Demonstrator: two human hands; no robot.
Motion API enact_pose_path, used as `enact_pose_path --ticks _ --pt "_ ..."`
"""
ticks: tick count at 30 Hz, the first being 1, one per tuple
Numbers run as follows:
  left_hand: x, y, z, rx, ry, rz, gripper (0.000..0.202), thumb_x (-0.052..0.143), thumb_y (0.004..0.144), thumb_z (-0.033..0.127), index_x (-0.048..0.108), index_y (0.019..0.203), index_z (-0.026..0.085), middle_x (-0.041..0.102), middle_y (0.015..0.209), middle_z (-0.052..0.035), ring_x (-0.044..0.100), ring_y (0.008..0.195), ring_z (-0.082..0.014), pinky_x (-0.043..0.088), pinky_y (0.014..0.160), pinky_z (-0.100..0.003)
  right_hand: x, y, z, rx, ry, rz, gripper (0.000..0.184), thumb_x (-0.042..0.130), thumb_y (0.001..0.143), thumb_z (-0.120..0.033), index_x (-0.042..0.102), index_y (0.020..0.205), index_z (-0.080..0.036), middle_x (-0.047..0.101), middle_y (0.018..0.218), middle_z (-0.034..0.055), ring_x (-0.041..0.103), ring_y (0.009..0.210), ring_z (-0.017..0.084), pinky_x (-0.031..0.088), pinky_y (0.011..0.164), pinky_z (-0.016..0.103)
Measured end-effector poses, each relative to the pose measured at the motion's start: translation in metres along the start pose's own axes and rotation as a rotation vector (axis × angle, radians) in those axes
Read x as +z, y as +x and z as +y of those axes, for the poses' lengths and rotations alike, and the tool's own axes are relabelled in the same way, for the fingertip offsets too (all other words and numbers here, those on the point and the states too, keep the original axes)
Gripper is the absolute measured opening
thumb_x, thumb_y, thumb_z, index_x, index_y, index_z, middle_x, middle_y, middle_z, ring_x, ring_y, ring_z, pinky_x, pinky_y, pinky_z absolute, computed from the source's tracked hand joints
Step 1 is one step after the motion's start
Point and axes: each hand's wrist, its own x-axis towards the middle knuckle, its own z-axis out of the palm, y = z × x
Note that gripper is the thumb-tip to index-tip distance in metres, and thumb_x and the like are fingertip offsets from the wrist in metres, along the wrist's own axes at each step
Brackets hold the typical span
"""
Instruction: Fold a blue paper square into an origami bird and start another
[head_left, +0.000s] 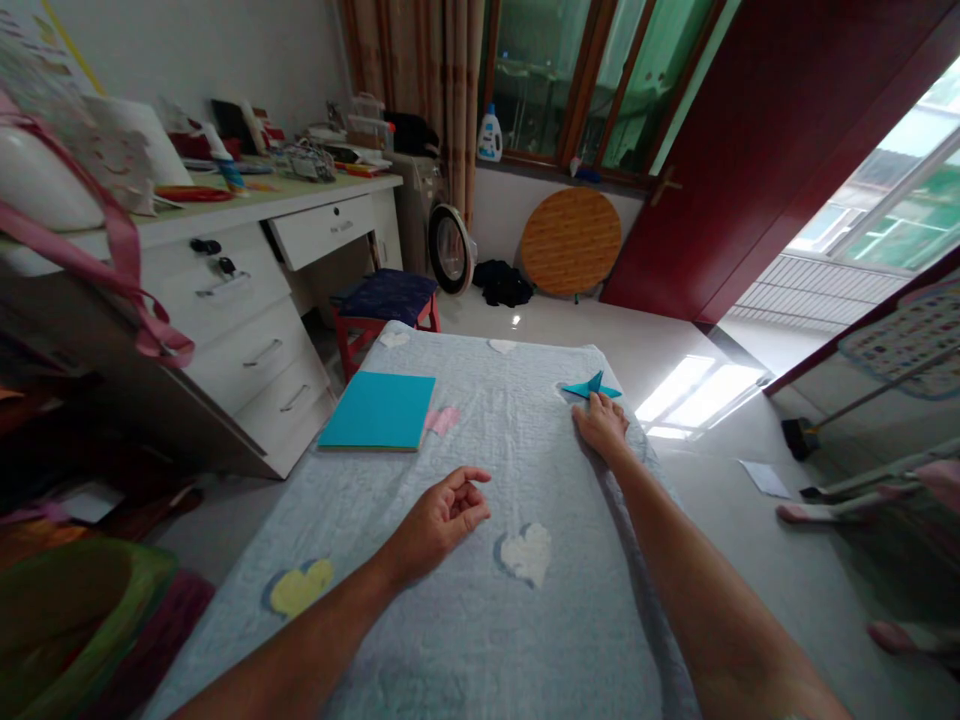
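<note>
At the far right corner of the cloth-covered table, my right hand [601, 422] has its fingers closed on a folded blue origami figure [595, 386]. Pointed tips of the paper stick out to the left, upward and to the right; its near side is hidden by my fingers. My left hand [450, 510] hovers over or rests on the middle of the cloth, holding nothing, index finger and thumb apart and the other fingers curled. Beyond it on the left lies a flat stack of square blue paper [381, 411].
The light blue cloth [480, 640] with heart patterns covers the table. A stool [386, 295] stands past its far left corner, beside a white desk [247, 340] with drawers. A lined bin [67, 620] is at lower left. A round wooden board [571, 240] leans against the wall.
</note>
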Motion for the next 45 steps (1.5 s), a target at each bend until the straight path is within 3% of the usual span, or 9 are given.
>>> enact_pose_path --ticks 10,18,33,40,45 --pt "-0.001 -0.001 0.0 0.008 0.041 -0.015 0.039 0.068 0.085 0.039 0.056 0.117 0.021 0.057 0.086 -0.0006 0.053 0.079 -0.014 0.041 0.074 -0.026 -0.01 0.054 0.001 -0.009 0.02 0.056 0.064 0.036 0.097 -0.049 0.033 0.152 -0.016 0.031 0.159 0.0151 0.032 0.141 0.036 0.031 0.11 0.053" --pt "-0.001 -0.002 -0.001 0.0 0.108 -0.008 0.033 0.067 0.086 0.038 0.061 0.112 0.021 0.058 0.088 -0.0022 0.056 0.084 -0.0163 0.043 0.078 -0.027 0.004 0.084 0.001 0.0 0.044 0.033 0.068 0.034 0.096 -0.052 0.034 0.151 -0.013 0.029 0.161 0.0144 0.03 0.142 0.036 0.028 0.113 0.05" --pt "0.005 0.004 -0.002 -0.024 0.176 -0.035 0.02 0.064 0.088 0.035 0.066 0.1 0.019 0.056 0.078 -0.0005 0.051 0.075 -0.0148 0.041 0.07 -0.025 0.02 0.101 -0.001 0.044 0.017 0.01 0.062 0.032 0.096 -0.053 0.045 0.144 -0.015 0.037 0.156 0.0142 0.035 0.137 0.036 0.026 0.111 0.053" --pt "0.005 0.004 0.0 -0.02 0.196 -0.039 0.018 0.064 0.088 0.034 0.066 0.097 0.018 0.054 0.075 0.0006 0.049 0.072 -0.0142 0.04 0.067 -0.025 0.021 0.109 0.0 0.086 0.012 0.016 0.067 0.029 0.096 -0.054 0.038 0.148 -0.014 0.032 0.159 0.0157 0.033 0.137 0.037 0.027 0.109 0.053" --pt "0.005 0.003 0.001 -0.011 0.209 -0.039 0.018 0.064 0.087 0.033 0.066 0.096 0.017 0.053 0.073 0.0014 0.048 0.071 -0.0132 0.039 0.066 -0.024 0.021 0.112 0.0 0.066 0.011 -0.007 0.06 0.03 0.096 -0.054 0.052 0.137 -0.017 0.04 0.154 0.0135 0.036 0.135 0.036 0.028 0.109 0.053"
